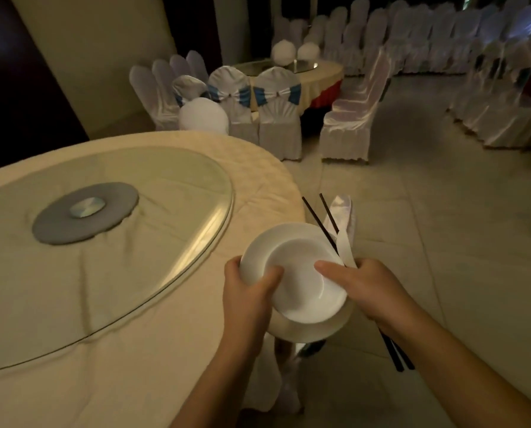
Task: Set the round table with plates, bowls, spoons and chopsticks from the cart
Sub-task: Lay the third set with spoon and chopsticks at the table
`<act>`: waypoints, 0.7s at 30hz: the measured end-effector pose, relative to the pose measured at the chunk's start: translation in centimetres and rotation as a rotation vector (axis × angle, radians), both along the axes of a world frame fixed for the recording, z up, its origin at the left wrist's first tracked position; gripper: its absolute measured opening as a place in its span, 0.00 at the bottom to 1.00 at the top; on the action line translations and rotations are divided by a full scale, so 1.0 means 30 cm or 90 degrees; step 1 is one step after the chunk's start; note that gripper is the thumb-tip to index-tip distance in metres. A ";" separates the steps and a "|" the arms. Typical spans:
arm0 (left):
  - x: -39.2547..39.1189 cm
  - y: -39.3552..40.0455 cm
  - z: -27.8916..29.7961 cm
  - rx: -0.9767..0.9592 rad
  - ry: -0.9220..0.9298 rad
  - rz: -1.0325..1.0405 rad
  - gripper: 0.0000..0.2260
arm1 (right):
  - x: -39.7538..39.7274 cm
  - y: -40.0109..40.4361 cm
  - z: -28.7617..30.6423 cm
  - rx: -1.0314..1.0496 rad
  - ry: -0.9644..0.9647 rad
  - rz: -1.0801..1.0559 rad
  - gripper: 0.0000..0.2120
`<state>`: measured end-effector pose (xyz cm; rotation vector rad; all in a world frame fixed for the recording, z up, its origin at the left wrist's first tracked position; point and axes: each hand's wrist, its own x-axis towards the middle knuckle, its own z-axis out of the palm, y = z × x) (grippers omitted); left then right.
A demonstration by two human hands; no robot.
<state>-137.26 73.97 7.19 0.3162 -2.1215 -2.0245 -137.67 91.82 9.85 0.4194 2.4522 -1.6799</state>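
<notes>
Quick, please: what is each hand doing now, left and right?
Left hand: closed on the plates.
Right hand: closed on chopsticks and spoon, thumb on plate.

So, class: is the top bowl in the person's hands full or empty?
Empty: the top bowl shows only bare white inside, with both thumbs on its rim.

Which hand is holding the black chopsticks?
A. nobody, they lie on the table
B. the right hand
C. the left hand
B: the chopsticks run through the right hand, sticking out above and below it, while the left hand only grips the plates.
</notes>
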 end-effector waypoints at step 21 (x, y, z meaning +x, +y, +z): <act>-0.511 -0.083 -0.236 0.156 -0.162 0.519 0.22 | -0.951 -0.281 -0.226 0.105 -0.118 0.499 0.22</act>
